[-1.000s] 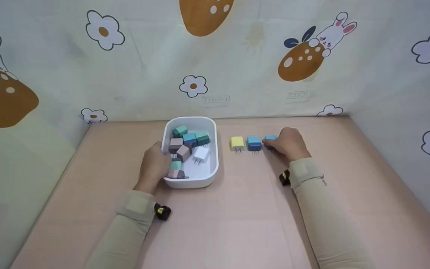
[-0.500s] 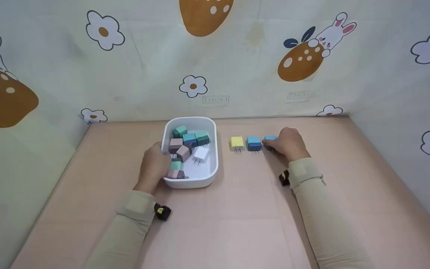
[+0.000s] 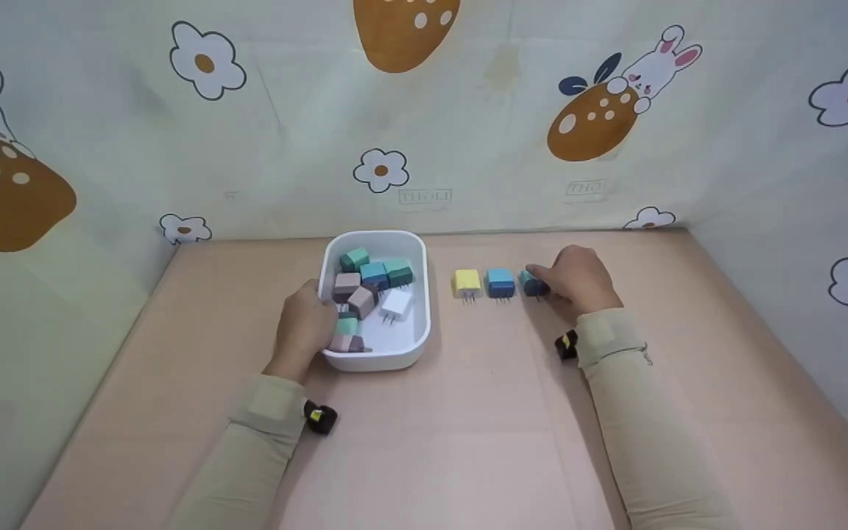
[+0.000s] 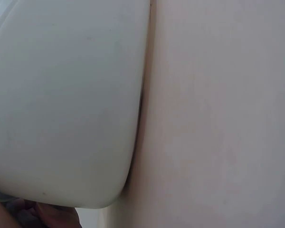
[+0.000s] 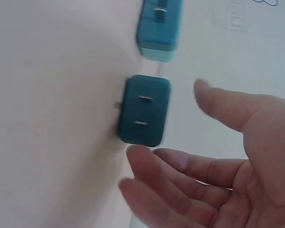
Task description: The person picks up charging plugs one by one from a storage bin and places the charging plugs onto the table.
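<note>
- Loosely, the right hand (image 5: 228,166) lies spread, fingers relaxed beside a teal plug adapter (image 5: 143,110), holding nothing.
- Left hand (image 3: 308,324) grips the white tub (image 3: 380,357) by its rim.

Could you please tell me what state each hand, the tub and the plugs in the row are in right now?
Left hand: grips the tub's near rim.
Right hand: open, fingers just off the dark teal plug.
Tub: on the table, holding a loose heap of plugs.
Yellow plug: on the table, untouched.
Blue plug: beside it, untouched.
Dark teal plug: last in the row, released.
</note>
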{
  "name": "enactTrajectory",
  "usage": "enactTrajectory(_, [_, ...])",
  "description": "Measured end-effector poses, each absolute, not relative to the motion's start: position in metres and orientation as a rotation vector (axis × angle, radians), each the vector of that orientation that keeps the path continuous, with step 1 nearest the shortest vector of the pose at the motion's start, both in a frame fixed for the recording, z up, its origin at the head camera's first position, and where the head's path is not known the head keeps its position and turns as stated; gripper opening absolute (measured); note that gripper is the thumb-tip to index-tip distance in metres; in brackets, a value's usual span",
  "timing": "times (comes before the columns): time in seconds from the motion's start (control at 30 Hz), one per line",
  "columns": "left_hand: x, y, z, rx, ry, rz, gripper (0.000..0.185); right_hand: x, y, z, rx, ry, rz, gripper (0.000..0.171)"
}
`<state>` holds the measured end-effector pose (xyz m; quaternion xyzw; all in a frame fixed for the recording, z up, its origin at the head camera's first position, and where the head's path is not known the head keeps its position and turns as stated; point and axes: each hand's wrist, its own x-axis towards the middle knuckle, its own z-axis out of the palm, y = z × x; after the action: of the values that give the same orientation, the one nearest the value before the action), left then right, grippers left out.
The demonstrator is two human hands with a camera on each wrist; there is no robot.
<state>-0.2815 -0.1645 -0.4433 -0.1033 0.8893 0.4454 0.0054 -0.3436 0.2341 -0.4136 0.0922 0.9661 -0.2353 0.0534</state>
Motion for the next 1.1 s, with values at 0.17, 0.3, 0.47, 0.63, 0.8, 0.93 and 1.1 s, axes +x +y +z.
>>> enactTrajectory(0.17, [-0.282,-0.165,-0.443,-0.319,2.786,1.381,0.048,-0.338,0.238,-0.402,0.259,2.938,-0.720,0.050])
enactTrajectory(0.3, [-0.282,-0.166,-0.443,-0.325,2.784,1.389,0.048,-0.333,0.239,-0.393,0.212,2.976,-0.728,0.052])
enactTrajectory(0.47, [-0.282,-0.166,-0.443,-0.326,2.776,1.404,0.049,-0.326,0.234,-0.378,0.169,2.996,-0.730,0.051])
enactTrajectory(0.63, [-0.282,-0.166,-0.443,-0.328,2.777,1.398,0.049,-0.318,0.222,-0.366,0.142,3.010,-0.733,0.049])
enactTrajectory(0.8, [-0.283,-0.166,-0.443,-0.330,2.779,1.389,0.049,-0.312,0.208,-0.359,0.092,3.050,-0.720,0.045])
enactTrajectory(0.93, [-0.282,-0.164,-0.443,-0.328,2.779,1.400,0.048,-0.306,0.191,-0.356,0.002,3.104,-0.713,0.041])
enactTrajectory(1.1, [-0.282,-0.164,-0.442,-0.321,2.798,1.393,0.048,-0.298,0.167,-0.357,-0.129,3.175,-0.723,0.034])
